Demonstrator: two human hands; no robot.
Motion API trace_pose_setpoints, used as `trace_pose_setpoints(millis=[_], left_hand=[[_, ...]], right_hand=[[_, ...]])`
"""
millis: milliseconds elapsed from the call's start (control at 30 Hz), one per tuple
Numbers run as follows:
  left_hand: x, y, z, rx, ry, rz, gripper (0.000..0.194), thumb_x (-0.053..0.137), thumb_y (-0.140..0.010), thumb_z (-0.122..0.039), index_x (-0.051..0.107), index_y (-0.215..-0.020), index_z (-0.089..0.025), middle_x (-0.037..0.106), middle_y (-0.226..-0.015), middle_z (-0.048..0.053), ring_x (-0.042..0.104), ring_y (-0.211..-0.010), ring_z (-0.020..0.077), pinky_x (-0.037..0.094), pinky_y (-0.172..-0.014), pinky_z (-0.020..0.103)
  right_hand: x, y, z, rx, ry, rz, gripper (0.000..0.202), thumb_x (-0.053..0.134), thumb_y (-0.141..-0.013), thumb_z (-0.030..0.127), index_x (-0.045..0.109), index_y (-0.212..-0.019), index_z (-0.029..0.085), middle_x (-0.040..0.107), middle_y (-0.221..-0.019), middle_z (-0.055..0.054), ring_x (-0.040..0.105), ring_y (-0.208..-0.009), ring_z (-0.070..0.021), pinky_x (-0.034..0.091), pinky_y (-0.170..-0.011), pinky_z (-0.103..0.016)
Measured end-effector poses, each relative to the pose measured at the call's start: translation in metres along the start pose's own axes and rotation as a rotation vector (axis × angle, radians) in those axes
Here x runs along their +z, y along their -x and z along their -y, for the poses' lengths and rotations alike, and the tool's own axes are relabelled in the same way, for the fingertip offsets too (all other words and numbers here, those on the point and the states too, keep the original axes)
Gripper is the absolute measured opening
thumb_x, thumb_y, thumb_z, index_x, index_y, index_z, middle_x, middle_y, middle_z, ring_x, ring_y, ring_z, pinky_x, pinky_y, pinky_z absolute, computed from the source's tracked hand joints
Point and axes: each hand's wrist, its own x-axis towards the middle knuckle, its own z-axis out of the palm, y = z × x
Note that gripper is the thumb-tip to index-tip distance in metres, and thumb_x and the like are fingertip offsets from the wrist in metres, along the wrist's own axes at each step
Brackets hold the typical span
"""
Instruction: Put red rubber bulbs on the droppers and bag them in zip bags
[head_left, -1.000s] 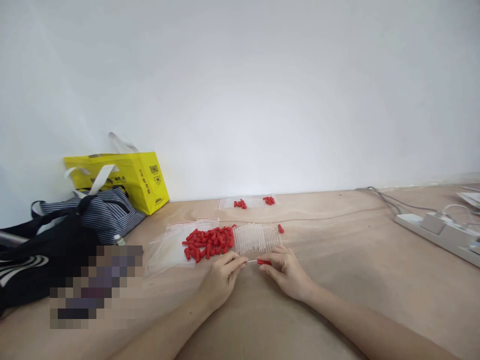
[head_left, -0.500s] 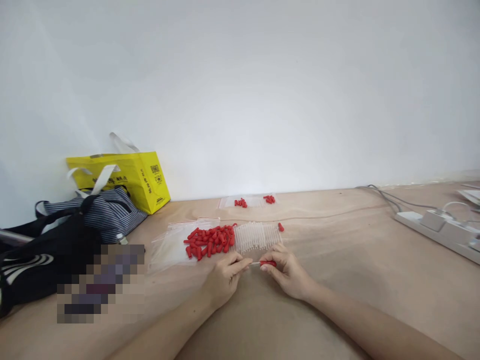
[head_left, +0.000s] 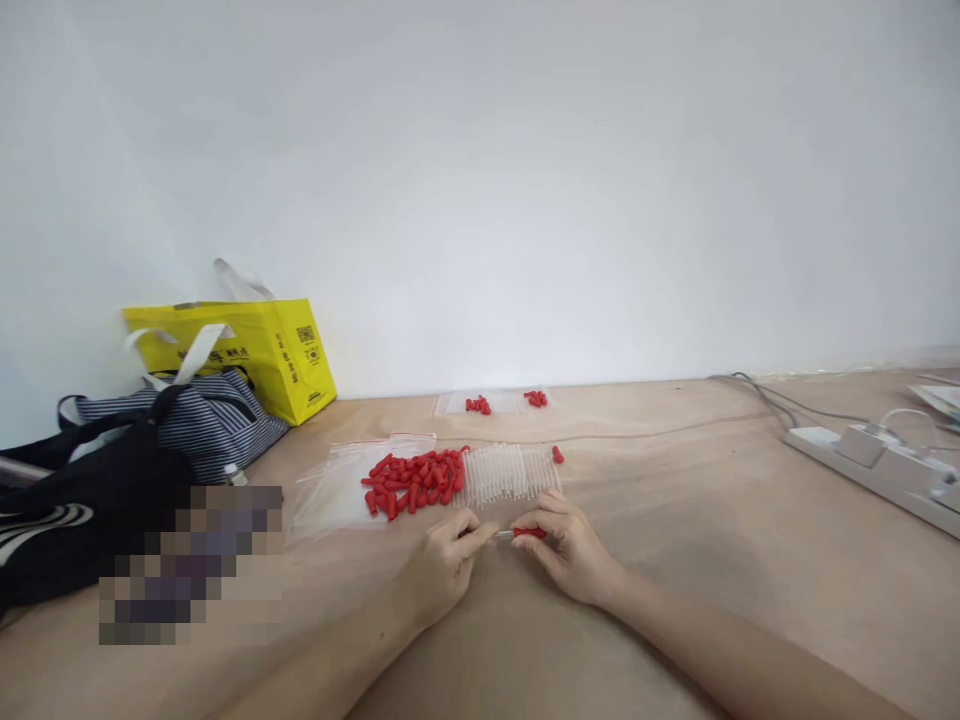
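Between finger and thumb, my left hand is closed on a thin clear glass dropper tube. My right hand pinches a red rubber dropper bulb at the tube's right end; how far the tube sits inside it is hidden by the fingers. Just beyond my hands lies a row of clear dropper tubes, side by side. Left of that row is a heap of red rubber bulbs, partly on clear zip bags. One single bulb rests at the row's right end.
Near the wall, another clear bag carries small groups of red bulbs and tubes. At the left stand a yellow bag, a striped bag and a black bag. A white power strip with cables lies at the right.
My right fingers have shifted slightly along the red bulb toward my left hand, covering a little more of it. The whole view has moved a little; everything else lies as before.
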Motion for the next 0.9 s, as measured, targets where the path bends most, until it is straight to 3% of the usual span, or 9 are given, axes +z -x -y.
trace_pose_setpoints(millis=[233, 700, 900], left_hand=[[0.0016, 0.0011, -0.0020, -0.017, -0.026, 0.002, 0.035, 0.033, -0.079, -0.006, 0.058, -0.102, -0.017, 0.049, -0.066, 0.002, 0.047, -0.058, 0.0100, 0.041, -0.054, 0.018], [0.0047, -0.0039, -0.0094, -0.068, -0.044, 0.016, 0.027, 0.035, -0.079, -0.006, 0.060, -0.083, -0.016, 0.045, -0.063, 0.001, 0.045, -0.056, 0.0098, 0.039, -0.051, 0.017], [0.0067, -0.0048, -0.0084, -0.046, -0.005, -0.022, 0.027, 0.034, -0.083, -0.009, 0.060, -0.089, -0.015, 0.050, -0.064, 0.002, 0.048, -0.057, 0.0100, 0.041, -0.053, 0.018]], right_hand=[[0.0009, 0.0001, 0.0010, -0.017, 0.064, 0.033, 0.010, 0.049, -0.081, 0.020, 0.058, -0.079, 0.018, 0.056, -0.072, -0.004, 0.047, -0.072, -0.0156, 0.038, -0.065, -0.029], [0.0012, -0.0004, -0.0011, 0.026, 0.077, 0.080, 0.011, 0.048, -0.080, 0.020, 0.056, -0.074, 0.017, 0.055, -0.071, -0.004, 0.048, -0.071, -0.0157, 0.038, -0.064, -0.028], [0.0007, -0.0009, -0.0018, 0.053, 0.024, 0.073, 0.010, 0.049, -0.080, 0.020, 0.057, -0.076, 0.017, 0.057, -0.073, -0.004, 0.049, -0.072, -0.0155, 0.039, -0.065, -0.028]])
